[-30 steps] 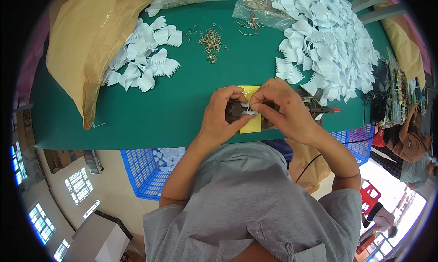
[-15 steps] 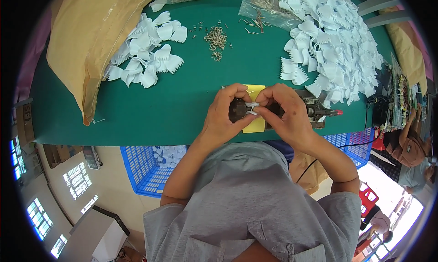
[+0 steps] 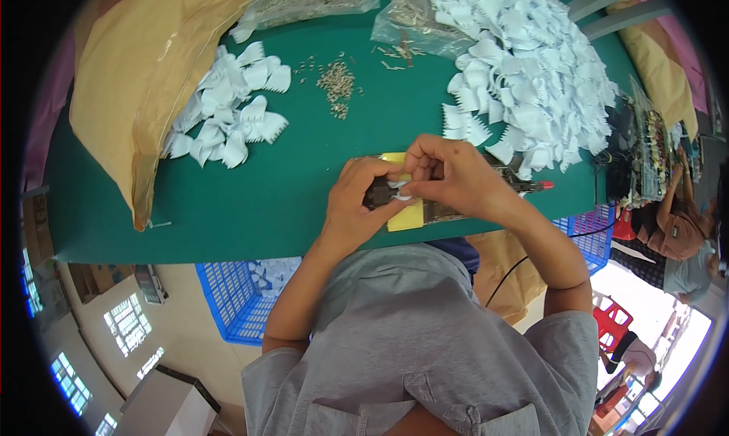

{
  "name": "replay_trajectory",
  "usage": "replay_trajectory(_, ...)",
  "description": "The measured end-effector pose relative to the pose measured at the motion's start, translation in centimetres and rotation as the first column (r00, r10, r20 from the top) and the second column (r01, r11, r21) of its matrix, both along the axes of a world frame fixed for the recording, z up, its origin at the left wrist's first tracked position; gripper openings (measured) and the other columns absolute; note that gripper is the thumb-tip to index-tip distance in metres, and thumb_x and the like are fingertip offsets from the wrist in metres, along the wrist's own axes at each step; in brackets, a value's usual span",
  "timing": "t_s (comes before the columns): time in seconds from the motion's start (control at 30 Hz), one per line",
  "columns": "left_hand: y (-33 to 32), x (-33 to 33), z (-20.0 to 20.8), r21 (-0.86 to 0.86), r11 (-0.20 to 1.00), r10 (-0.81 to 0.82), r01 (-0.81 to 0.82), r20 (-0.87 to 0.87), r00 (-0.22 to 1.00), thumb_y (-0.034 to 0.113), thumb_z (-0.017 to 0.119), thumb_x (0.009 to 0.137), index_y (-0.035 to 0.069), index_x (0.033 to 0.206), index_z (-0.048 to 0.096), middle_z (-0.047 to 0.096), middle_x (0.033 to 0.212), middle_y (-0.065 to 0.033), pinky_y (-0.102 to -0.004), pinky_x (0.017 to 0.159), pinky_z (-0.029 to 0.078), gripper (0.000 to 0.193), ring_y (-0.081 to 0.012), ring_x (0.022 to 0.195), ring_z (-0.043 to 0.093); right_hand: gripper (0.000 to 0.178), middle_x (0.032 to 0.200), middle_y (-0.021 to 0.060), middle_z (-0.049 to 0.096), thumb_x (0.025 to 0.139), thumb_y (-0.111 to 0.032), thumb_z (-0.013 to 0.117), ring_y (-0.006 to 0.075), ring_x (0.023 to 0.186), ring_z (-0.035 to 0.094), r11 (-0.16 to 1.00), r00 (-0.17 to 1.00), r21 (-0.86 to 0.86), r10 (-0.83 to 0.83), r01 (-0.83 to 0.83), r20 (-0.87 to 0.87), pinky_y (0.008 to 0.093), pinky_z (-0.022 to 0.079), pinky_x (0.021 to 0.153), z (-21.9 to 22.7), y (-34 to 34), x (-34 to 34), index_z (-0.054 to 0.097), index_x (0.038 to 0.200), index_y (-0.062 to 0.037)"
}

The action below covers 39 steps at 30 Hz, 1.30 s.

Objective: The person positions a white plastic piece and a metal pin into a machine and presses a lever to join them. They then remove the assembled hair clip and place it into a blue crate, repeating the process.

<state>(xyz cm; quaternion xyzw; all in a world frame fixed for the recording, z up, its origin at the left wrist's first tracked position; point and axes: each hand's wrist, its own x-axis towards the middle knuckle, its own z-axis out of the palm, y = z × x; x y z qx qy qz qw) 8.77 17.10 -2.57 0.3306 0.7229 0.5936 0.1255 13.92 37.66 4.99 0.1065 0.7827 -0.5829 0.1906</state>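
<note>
Covering most of the view, the green table [image 3: 250, 201] carries a big heap of white comb-edged plastic pieces [image 3: 531, 72] at its far right corner, a smaller pile of the same pieces [image 3: 228, 117] beside a tan paper sack [image 3: 144, 79] at the far left, and a scatter of small metal bits [image 3: 336, 83] mid-table. At the near edge, over a yellow pad [image 3: 406, 214], the left hand [image 3: 357, 208] and right hand [image 3: 456, 178] meet, fingers pinched narrow around one small white plastic piece [image 3: 398, 190] against a dark tool [image 3: 377, 195].
</note>
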Motion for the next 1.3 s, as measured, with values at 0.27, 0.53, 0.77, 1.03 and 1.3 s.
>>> replay_trajectory(0.27,-0.2,-0.2,0.2,-0.021,0.999,-0.04,0.038,-0.11,0.993,0.004,0.089,0.078,0.007,0.102,0.075,0.068,0.103,-0.0064,-0.033,0.085,0.052,0.028,-0.0222,0.098,0.064,0.016,0.097,0.0018,0.072,0.097,-0.011,0.075,0.0064,0.086,0.064,0.956,0.879,0.081,-0.225,0.283,-0.421,0.0249,0.052,0.076,-0.7,2.3,1.5,0.071,0.108,-0.0007)
replay_trajectory(0.53,-0.1,-0.1,0.2,-0.027,0.999,-0.042,0.04,-0.099,0.994,0.006,0.089,0.079,0.006,0.101,0.074,0.068,0.103,-0.006,-0.0323,0.084,0.051,0.026,-0.0219,0.096,0.064,0.012,0.096,0.0103,0.074,0.092,-0.011,0.073,0.0215,0.084,0.073,0.857,0.874,0.475,0.06,0.203,-0.482,0.0342,0.056,0.077,-3.6,6.6,-8.5,0.073,0.101,-0.0025)
replay_trajectory(0.77,0.1,-0.1,0.3,-0.012,0.998,-0.059,0.058,-0.083,0.995,0.008,0.088,0.08,0.007,0.101,0.074,0.068,0.104,-0.0058,-0.0323,0.084,0.052,0.025,-0.0217,0.096,0.064,0.014,0.096,0.0137,0.071,0.089,-0.014,0.073,0.0323,0.085,0.072,0.669,0.879,0.742,0.327,0.044,-0.347,0.0422,0.057,0.08,-5.8,7.4,-13.0,0.071,0.096,-0.002)
replay_trajectory(1.03,-0.1,-0.2,0.3,-0.021,0.998,-0.054,0.053,-0.064,0.996,0.009,0.089,0.08,0.006,0.102,0.073,0.068,0.104,-0.0066,-0.0332,0.084,0.052,0.027,-0.0228,0.097,0.065,0.016,0.092,0.0041,0.07,0.096,-0.008,0.071,0.0096,0.081,0.061,0.983,0.945,0.169,-0.014,0.073,-0.327,0.0279,0.052,0.076,-1.0,4.1,-5.0,0.071,0.109,0.0011)
replay_trajectory(1.3,0.0,-0.2,0.1,-0.006,0.999,-0.046,0.046,-0.026,0.999,0.014,0.089,0.079,0.008,0.101,0.072,0.066,0.106,-0.0064,-0.0399,0.088,0.051,0.029,-0.0286,0.102,0.063,0.015,0.09,0.0045,0.07,0.085,-0.002,0.079,0.0227,0.086,0.063,0.917,0.803,0.345,0.048,0.201,-0.594,0.0351,0.046,0.082,0.0,-1.0,3.9,0.075,0.098,-0.0066)
